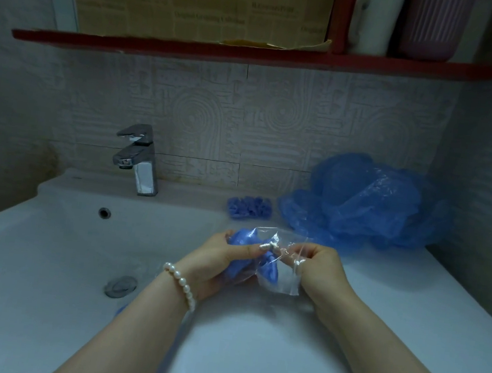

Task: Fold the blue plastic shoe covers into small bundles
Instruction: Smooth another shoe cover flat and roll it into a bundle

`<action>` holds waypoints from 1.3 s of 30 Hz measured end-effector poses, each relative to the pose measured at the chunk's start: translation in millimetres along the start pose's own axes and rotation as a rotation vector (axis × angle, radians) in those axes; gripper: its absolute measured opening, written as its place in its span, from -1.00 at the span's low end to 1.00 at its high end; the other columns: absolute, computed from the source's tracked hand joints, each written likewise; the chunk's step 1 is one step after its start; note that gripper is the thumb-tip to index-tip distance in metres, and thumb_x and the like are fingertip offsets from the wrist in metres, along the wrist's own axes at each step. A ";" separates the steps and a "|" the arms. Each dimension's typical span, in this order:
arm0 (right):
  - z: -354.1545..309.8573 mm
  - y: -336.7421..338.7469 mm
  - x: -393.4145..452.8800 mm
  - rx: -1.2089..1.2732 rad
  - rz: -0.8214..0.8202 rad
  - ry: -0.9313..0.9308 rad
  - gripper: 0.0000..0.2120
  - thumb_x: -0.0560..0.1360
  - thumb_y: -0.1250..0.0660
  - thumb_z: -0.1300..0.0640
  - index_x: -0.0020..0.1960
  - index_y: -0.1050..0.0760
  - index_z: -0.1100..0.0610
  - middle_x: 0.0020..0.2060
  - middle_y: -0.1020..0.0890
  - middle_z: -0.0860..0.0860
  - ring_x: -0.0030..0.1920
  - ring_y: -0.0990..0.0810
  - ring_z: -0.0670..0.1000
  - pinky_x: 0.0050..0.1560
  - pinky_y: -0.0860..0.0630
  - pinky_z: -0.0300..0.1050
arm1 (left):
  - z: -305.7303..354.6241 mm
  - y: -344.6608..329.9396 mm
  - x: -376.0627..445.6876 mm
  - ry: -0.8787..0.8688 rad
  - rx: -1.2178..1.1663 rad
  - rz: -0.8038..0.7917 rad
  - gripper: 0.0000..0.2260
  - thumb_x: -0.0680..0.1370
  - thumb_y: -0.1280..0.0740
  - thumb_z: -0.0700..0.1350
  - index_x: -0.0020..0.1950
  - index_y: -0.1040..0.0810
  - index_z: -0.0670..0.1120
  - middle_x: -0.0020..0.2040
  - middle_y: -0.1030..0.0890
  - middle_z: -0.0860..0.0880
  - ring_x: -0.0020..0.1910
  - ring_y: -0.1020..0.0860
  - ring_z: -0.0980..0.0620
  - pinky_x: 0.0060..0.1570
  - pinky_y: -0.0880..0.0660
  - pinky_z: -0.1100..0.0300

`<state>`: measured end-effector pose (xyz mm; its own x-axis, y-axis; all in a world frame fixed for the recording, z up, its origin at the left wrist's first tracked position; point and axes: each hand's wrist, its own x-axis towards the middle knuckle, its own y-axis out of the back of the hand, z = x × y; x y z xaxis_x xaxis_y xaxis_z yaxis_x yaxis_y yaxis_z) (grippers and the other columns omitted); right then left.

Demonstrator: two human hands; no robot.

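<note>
Over the basin: both hands meet above the right part of the white sink (44, 254), working one bundle.
Left hand: the left hand (213, 263), pearl bracelet (180, 283) at the wrist, has its fingers curled round a folded blue shoe cover (242, 241), thumb pressing on top.
Clear bag: a small transparent plastic bag (284, 279) lies partly over the blue cover, between the two hands.
Right hand: the right hand (318, 265) pinches the bag's edge between curled fingers and thumb.
Step in hand: likely sliding the folded cover into the bag. Keeping the bundle squeezed tight and the bag mouth pulled wide should stop the thin film from springing open or snagging.
Finished bundle: one small blue bundle (249, 207) sits on the sink's back ledge, right of the chrome faucet (139, 161).
Remaining covers: a loose heap of blue shoe covers (367, 201) rests in the right corner, just beside that bundle.
Room: patterned wall tiles (210, 113) behind, and above them a red shelf (254, 54) carrying cardboard (199, 4) and containers (407, 23).
</note>
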<state>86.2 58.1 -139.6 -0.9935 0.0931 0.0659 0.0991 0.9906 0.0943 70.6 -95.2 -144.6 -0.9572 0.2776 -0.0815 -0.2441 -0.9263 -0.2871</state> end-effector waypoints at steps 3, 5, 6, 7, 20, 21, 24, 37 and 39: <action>1.1 -0.9 -0.2 0.034 0.057 0.032 -0.77 0.41 -0.45 0.20 -0.37 -0.48 0.12 -0.45 -0.52 0.02 -0.40 -0.45 -0.04 -0.37 -0.40 -0.23 | 0.2 -1.3 -2.8 0.038 -0.047 -0.105 -0.62 0.29 -0.41 -0.26 0.10 -0.52 -0.27 -0.11 -0.60 -0.20 -0.21 -0.59 -0.03 -0.19 -0.60 0.15; 2.7 -1.9 -2.2 0.022 0.063 0.087 -0.76 0.42 -0.45 0.19 -0.37 -0.46 0.14 -0.45 -0.50 0.03 -0.41 -0.44 -0.03 -0.40 -0.41 -0.26 | -2.4 -3.9 -1.9 0.034 -0.036 -0.103 -0.57 0.28 -0.44 -0.32 0.14 -0.51 -0.30 -0.05 -0.60 -0.23 -0.18 -0.60 -0.05 -0.14 -0.60 0.09; 2.9 -2.8 -3.5 -0.024 0.062 0.113 -0.76 0.41 -0.46 0.17 -0.36 -0.46 0.16 -0.47 -0.49 0.01 -0.44 -0.43 -0.07 -0.44 -0.39 -0.32 | -3.4 -5.5 -1.7 0.032 -0.030 -0.086 -0.55 0.28 -0.46 -0.32 0.15 -0.51 -0.32 -0.02 -0.59 -0.25 -0.16 -0.60 -0.07 -0.09 -0.59 0.08; 3.4 -3.6 -4.0 -0.064 0.055 0.135 -0.76 0.41 -0.46 0.14 -0.35 -0.47 0.18 -0.49 -0.47 -0.01 -0.47 -0.41 -0.11 -0.49 -0.35 -0.37 | -4.9 -6.0 -0.8 0.032 -0.028 -0.066 -0.54 0.28 -0.47 -0.31 0.15 -0.51 -0.34 0.00 -0.58 -0.27 -0.13 -0.59 -0.09 -0.05 -0.58 0.07; -3.2 6.5 -8.4 -0.195 -0.510 0.115 -0.83 0.21 -0.37 0.21 -0.21 -0.65 0.14 -0.25 -0.64 -0.04 -0.30 -0.52 -0.10 -0.23 -0.42 -0.28 | -0.7 -3.0 -3.0 0.010 -0.072 0.002 -0.69 0.32 -0.38 -0.37 0.05 -0.47 -0.32 -0.35 -0.62 -0.16 -0.36 -0.61 -0.04 -0.29 -0.59 0.15; -5.3 8.0 -7.8 -0.148 -0.481 0.111 -0.78 0.23 -0.33 0.28 -0.20 -0.67 0.09 -0.23 -0.65 0.01 -0.28 -0.54 -0.07 -0.25 -0.43 -0.30 | -0.8 -2.0 -1.8 0.006 -0.074 0.029 -0.67 0.32 -0.38 -0.39 0.06 -0.46 -0.29 -0.33 -0.62 -0.16 -0.37 -0.61 -0.04 -0.29 -0.58 0.15; -10.6 16.2 -4.4 -0.079 -0.320 0.062 -0.78 0.22 -0.36 0.19 -0.18 -0.69 0.03 -0.13 -0.65 0.10 -0.16 -0.53 -0.05 -0.17 -0.43 -0.26 | -0.2 3.1 2.7 -0.024 -0.112 0.131 -0.55 0.35 -0.34 -0.50 0.20 -0.37 -0.30 -0.30 -0.56 -0.18 -0.44 -0.58 0.01 -0.43 -0.55 0.23; -15.5 15.6 1.6 0.071 -0.074 -0.111 -0.78 0.33 -0.28 0.39 -0.46 -0.45 0.22 -0.50 -0.47 0.10 -0.42 -0.41 0.03 -0.34 -0.34 -0.17 | 1.0 4.1 3.0 0.037 -0.251 -0.003 -0.82 0.28 -0.29 -0.35 -0.13 -0.54 -0.27 -0.25 -0.56 -0.15 -0.36 -0.55 0.04 -0.36 -0.51 0.31; -14.3 15.3 0.1 0.130 -0.117 -0.105 -0.82 0.31 -0.37 0.33 -0.42 -0.49 0.16 -0.40 -0.51 0.09 -0.36 -0.45 0.03 -0.30 -0.37 -0.16 | 1.3 3.8 1.1 0.052 -0.177 -0.040 -0.81 0.31 -0.29 -0.36 -0.10 -0.55 -0.26 -0.24 -0.58 -0.16 -0.35 -0.58 0.03 -0.36 -0.55 0.28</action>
<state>88.3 71.8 -123.9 -0.9989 -0.0206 -0.0430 -0.0191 0.9992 -0.0343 68.5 -98.7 -144.5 -0.9367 0.3309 -0.1148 -0.2467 -0.8559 -0.4545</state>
